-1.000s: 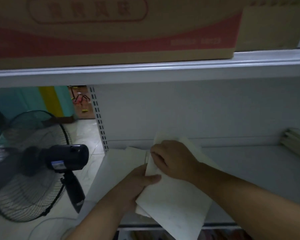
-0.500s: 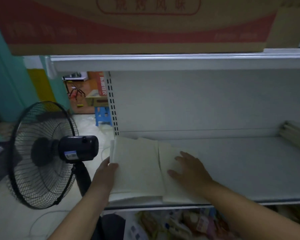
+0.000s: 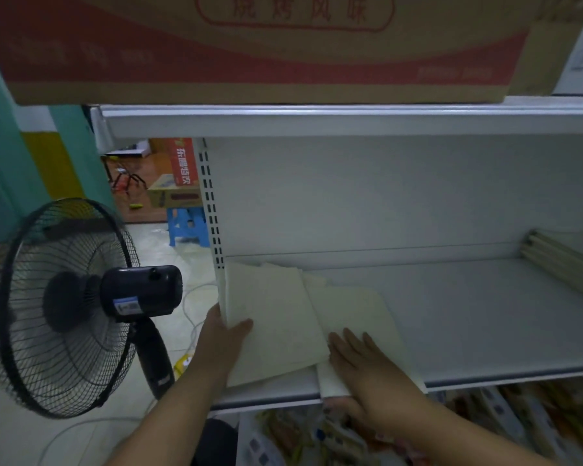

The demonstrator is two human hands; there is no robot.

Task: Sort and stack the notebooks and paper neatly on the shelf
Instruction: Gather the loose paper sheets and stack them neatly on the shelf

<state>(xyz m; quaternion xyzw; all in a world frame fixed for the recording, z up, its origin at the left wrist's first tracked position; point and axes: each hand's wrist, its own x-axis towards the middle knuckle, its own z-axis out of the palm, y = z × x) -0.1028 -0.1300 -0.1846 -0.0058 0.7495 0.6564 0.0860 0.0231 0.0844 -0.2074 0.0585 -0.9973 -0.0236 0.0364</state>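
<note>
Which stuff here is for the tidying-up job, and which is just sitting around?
For the job:
left paper stack
right paper stack
shelf
left hand
right hand

Just around:
black fan
cardboard box
blue stool

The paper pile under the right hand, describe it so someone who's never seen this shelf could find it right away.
On the white shelf beside the black fan, two pale piles lie at the left end. The right paper pile sits under the flat right hand. Unlike the left pile, it overhangs the shelf's front edge.
</note>
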